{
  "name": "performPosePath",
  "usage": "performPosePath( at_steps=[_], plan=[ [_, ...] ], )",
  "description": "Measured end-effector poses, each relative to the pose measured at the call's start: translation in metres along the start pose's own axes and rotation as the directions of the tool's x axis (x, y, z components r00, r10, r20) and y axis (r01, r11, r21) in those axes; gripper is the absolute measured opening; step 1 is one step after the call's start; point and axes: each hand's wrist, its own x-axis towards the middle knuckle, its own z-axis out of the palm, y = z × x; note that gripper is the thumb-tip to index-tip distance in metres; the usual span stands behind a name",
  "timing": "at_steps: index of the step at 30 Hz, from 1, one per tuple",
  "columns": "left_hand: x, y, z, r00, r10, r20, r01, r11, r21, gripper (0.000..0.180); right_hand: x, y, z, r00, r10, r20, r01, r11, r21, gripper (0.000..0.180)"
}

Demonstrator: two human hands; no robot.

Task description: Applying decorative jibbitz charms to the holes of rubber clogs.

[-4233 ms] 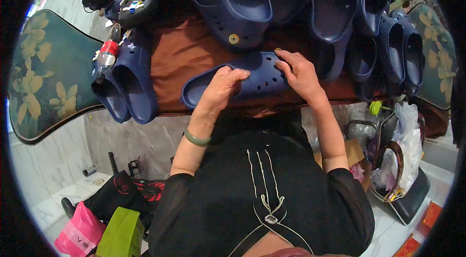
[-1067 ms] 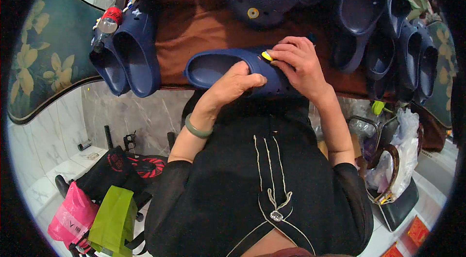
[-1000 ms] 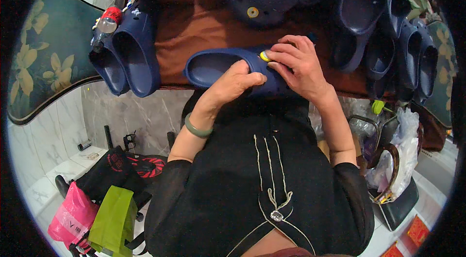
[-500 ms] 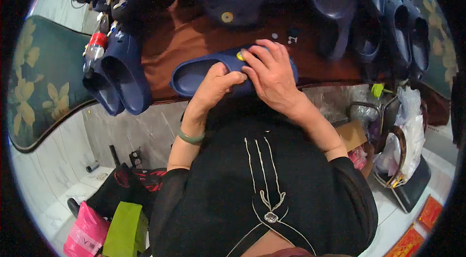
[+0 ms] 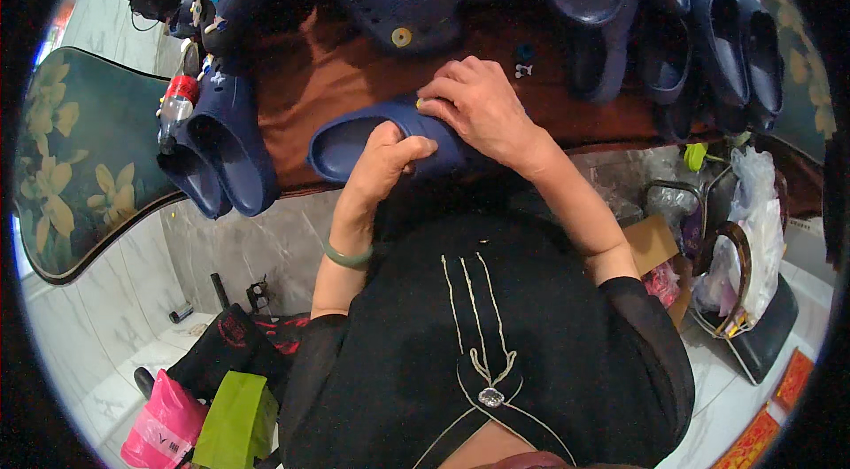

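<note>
A navy blue clog (image 5: 341, 147) lies sideways at the table's near edge, its open heel end to the left. My left hand (image 5: 387, 161) grips it by the opening, some fingers reaching inside and out of sight. Over the toe part, my right hand (image 5: 481, 106) pinches a small yellow shoe charm (image 5: 420, 104) against the clog's upper, fingertips pressed together. The hand covers most of the charm and the toe. Just right of that hand, a small white bow-shaped charm (image 5: 523, 70) and a dark teal charm (image 5: 525, 51) rest on the brown cloth.
More navy clogs stand around: one with a yellow round charm (image 5: 401, 37) at the back, a pair (image 5: 232, 150) at left, several (image 5: 719, 44) at right. A red-labelled bottle (image 5: 180, 99) leans by the left pair. Brown cloth (image 5: 292, 97) covers the table. Bags (image 5: 235, 420) sit below.
My right hand has shifted slightly left and up, its fingers closing in and covering more of the yellow charm. My left hand keeps its grip on the clog. The whole view has shifted a little.
</note>
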Motion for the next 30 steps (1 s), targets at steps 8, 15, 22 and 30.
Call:
performPosePath(
  at_steps=[8, 15, 22, 30],
  plan=[
    [-0.011, 0.011, 0.000, 0.999, -0.026, -0.046, 0.029, 0.997, 0.065, 0.019, -0.028, 0.081, -0.034, 0.937, 0.276, -0.214, -0.335, 0.884, -0.326, 0.022],
    [-0.003, 0.003, 0.001, 0.988, 0.003, -0.152, -0.010, 0.999, -0.045, 0.023, -0.045, 0.118, -0.026, 0.928, 0.329, -0.174, -0.365, 0.893, -0.264, 0.024],
    [-0.004, 0.026, 0.009, 0.975, 0.086, -0.205, -0.118, 0.982, -0.146, 0.021, -0.017, 0.046, -0.044, 0.878, 0.442, -0.184, -0.380, 0.876, 0.297, 0.018],
    [-0.008, 0.021, 0.004, 0.997, 0.077, -0.005, -0.077, 0.995, -0.059, 0.023, -0.028, 0.016, -0.040, 0.996, -0.012, -0.090, 0.006, 0.998, -0.058, 0.024]
  ],
)
